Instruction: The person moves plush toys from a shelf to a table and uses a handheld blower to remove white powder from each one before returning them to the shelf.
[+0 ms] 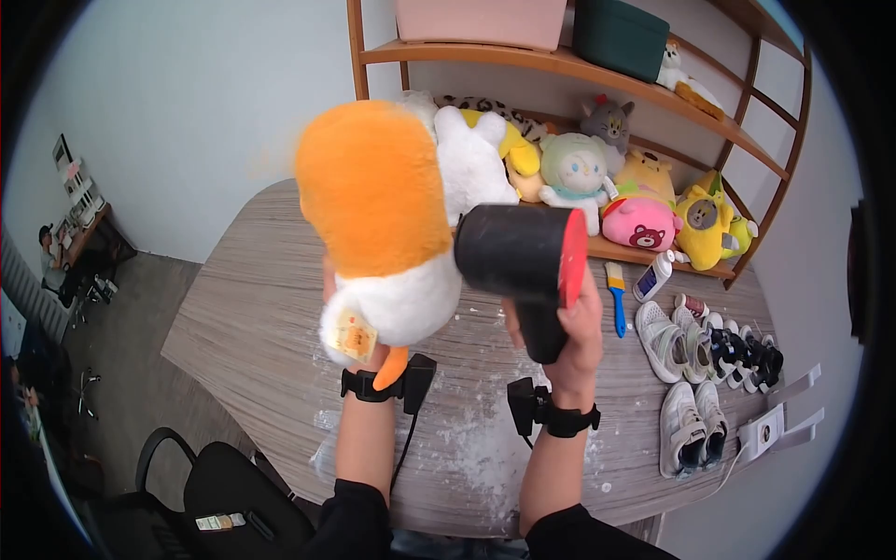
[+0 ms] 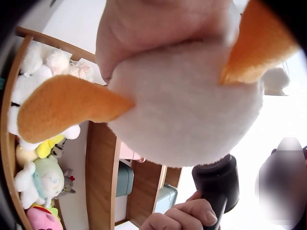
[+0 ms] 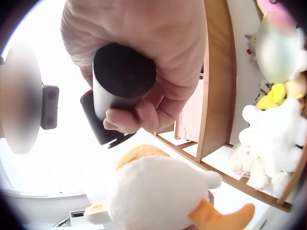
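Note:
A plush toy [image 1: 378,187] with an orange upper part and a white lower body is held up over the table by my left hand [image 2: 163,38]. In the left wrist view the fingers grip its white fur, and orange limbs [image 2: 67,108] stick out at both sides. The head view shows a paper tag [image 1: 355,338] on it and hides most of that hand. My right hand [image 1: 581,327] grips the handle of a black hair dryer [image 1: 509,247] with a red rear end. Its nozzle faces the plush toy from close by. The right wrist view shows the handle's round end [image 3: 123,72].
White powder [image 1: 476,443] is scattered on the wooden table [image 1: 252,308]. At the right lie a blue-handled brush [image 1: 616,299], a white bottle [image 1: 653,277] and several shoes [image 1: 661,341]. A shelf [image 1: 560,61] with plush toys stands behind. An office chair [image 1: 233,485] is at the lower left.

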Demonstrator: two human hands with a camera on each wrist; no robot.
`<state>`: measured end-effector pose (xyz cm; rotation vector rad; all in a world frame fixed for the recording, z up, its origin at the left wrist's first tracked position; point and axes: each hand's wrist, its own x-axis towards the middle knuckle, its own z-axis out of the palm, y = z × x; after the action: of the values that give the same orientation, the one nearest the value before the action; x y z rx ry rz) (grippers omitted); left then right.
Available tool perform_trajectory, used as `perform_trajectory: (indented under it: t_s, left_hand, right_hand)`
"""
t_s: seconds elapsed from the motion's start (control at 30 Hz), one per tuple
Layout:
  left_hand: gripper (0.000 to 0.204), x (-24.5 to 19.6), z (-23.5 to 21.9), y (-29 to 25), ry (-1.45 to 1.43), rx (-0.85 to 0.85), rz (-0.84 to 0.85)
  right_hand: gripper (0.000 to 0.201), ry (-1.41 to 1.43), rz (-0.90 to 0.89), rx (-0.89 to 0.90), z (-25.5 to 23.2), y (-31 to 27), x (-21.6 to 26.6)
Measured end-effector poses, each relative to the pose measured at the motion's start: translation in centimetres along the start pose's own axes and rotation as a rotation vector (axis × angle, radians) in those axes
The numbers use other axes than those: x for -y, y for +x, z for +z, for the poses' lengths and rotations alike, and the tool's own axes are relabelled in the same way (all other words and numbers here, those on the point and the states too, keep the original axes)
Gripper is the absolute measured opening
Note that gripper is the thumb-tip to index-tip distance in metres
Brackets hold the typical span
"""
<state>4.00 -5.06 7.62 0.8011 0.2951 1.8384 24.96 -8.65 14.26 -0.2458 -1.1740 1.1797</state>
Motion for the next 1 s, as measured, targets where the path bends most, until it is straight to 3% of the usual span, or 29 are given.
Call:
perform_trajectory:
  t_s: [0.07, 0.17, 0.3, 0.53, 0.57, 0.7, 0.83, 0.93, 1.0]
  left_hand:
    - [0.059, 0.2, 0.5, 0.1, 0.008, -0.013, 0.008]
    - [0.059, 0.7, 0.6, -0.1, 0.019, -0.030, 0.026]
    - [0.059, 0.6, -0.4, -0.3, 0.017, -0.023, 0.045]
    - [0.060, -0.6, -1.2, 0.3, -0.016, -0.018, 0.032]
    - [0.060, -0.8, -0.9, 0.6, -0.034, -0.026, 0.027]
    - [0.061, -0.9, 0.2, 2.5, -0.135, -0.097, -0.017]
    - [0.061, -0.3, 0.6, 3.9, -0.121, -0.144, 0.029]
    - [0.056, 0.7, 1.5, 2.6, 0.580, -0.156, 0.474]
    - [0.055, -0.2, 2.6, 1.7, 0.277, -0.086, 0.321]
  right_hand:
    - [0.043, -0.072, -0.050, -0.021, -0.2, 0.3, 0.2]
    - [0.056, -0.266, 0.002, -0.080, -0.1, 0.2, -0.4]
    - [0.024, -0.224, 0.112, 0.031, 0.0, -0.1, -0.7]
    - [0.016, -0.370, 0.274, 0.259, -0.8, -0.5, -0.6]
    - [0.020, -0.394, 0.362, 0.342, -0.4, -0.3, 0.2]
    - [0.027, -0.274, 0.343, 0.563, 2.6, 0.2, -0.4]
    - [0.028, -0.226, 0.185, 0.410, 1.4, -0.9, -0.4]
    - [0.029, -0.068, 0.020, 0.087, 0.5, -0.7, -0.1]
    - [0.030, -0.171, -0.037, 0.072, 0.1, -0.2, 0.2]
